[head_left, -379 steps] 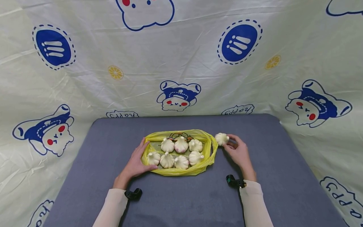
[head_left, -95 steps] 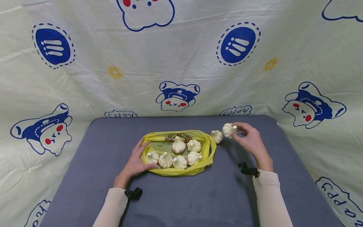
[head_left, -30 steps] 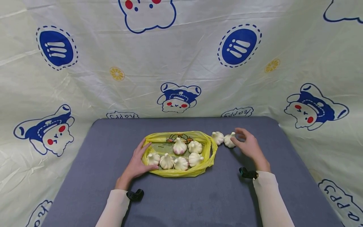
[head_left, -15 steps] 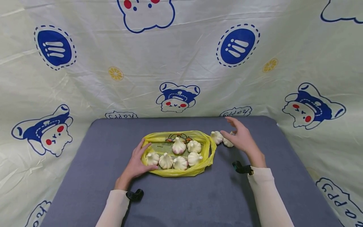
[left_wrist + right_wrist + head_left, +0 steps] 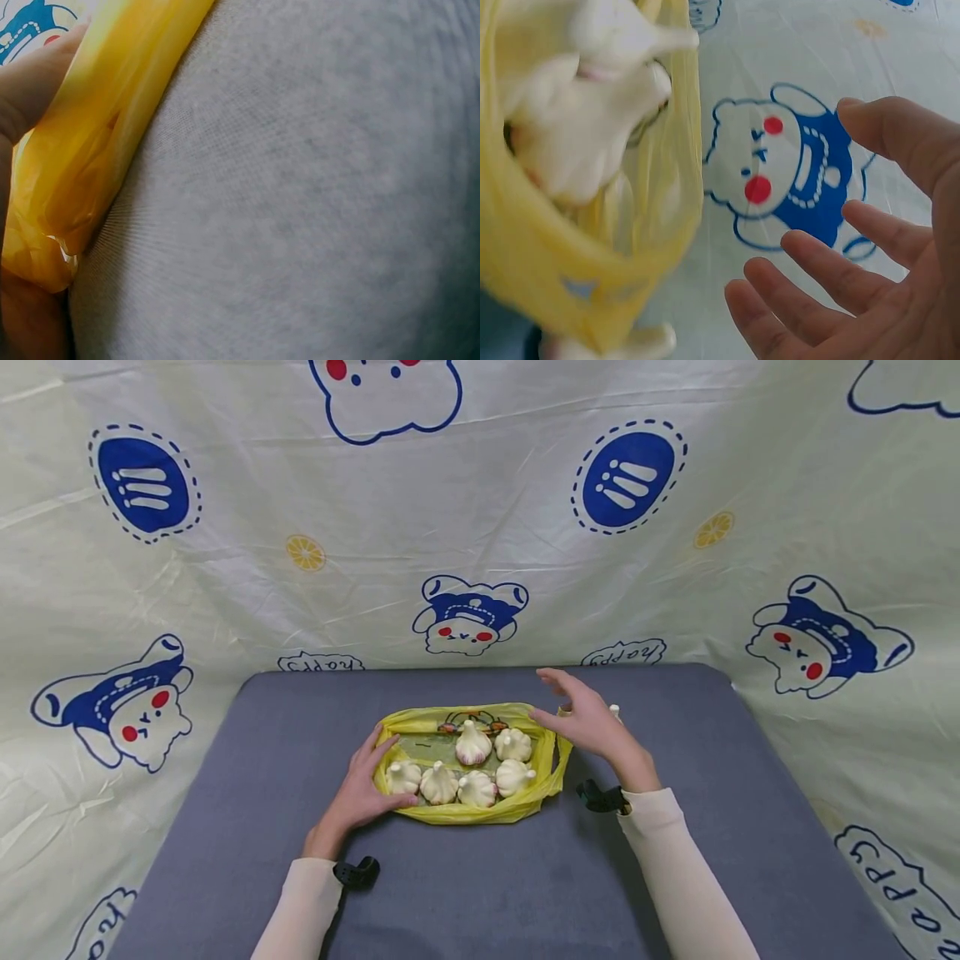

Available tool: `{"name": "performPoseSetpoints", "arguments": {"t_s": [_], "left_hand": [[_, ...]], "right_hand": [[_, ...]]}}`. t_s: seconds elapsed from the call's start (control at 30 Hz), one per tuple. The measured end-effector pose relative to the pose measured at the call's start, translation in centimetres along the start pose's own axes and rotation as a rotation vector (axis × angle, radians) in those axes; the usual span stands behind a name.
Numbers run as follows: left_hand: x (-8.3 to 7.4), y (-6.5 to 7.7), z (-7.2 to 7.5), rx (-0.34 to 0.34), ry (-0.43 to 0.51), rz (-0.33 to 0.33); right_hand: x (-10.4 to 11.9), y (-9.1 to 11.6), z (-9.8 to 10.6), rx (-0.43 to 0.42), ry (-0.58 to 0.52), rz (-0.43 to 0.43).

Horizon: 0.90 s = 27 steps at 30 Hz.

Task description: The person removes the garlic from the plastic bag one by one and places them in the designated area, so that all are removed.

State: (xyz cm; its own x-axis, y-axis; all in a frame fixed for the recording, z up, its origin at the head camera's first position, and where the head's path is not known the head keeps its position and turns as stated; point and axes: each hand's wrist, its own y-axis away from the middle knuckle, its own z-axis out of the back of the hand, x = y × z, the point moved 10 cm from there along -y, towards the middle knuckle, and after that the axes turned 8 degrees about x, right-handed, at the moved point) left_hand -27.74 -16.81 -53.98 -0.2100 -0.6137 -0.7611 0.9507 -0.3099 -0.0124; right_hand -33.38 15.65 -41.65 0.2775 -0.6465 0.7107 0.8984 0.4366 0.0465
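A yellow plastic bag [image 5: 517,810] lies spread like a shallow basket, with several white garlic bulbs [image 5: 477,790] in it. One purple-tinged garlic bulb [image 5: 473,745] sits in its back row. My left hand [image 5: 358,793] holds the bag's left end, its thumb over the near rim. The left wrist view shows part of that hand against the yellow film [image 5: 112,97]. Over the bag's right rim hovers my right hand [image 5: 592,722], thumb and fingers spread and nothing in them. Behind it, two garlic bulbs outside the bag are mostly hidden; one stem [image 5: 615,711] peeks out.
The bag rests on a grey cloth-covered table [image 5: 480,893]. A pale printed curtain [image 5: 480,493] rises right behind the table's back edge. Each wrist wears a black camera band [image 5: 600,796]. The bag's back left part shows its printed bottom [image 5: 423,747].
Over these frames two garlic bulbs from the back row came to stand right of the bag. My right hand released the second and moved left over the bag's rim. My left hand stayed put.
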Motion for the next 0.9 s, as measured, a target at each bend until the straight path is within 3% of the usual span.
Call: {"name": "performPoseSetpoints", "arguments": {"t_s": [0.47, 0.9], "left_hand": [[-0.1, 0.0, 0.2, -0.006, 0.014, -0.010], [0.1, -0.1, 0.1, 0.000, 0.015, 0.001]], "right_hand": [[1.9, -2.9, -5.6, 0.122, -0.088, 0.023], [1.5, -4.7, -8.8, 0.269, -0.040, 0.013]]}}
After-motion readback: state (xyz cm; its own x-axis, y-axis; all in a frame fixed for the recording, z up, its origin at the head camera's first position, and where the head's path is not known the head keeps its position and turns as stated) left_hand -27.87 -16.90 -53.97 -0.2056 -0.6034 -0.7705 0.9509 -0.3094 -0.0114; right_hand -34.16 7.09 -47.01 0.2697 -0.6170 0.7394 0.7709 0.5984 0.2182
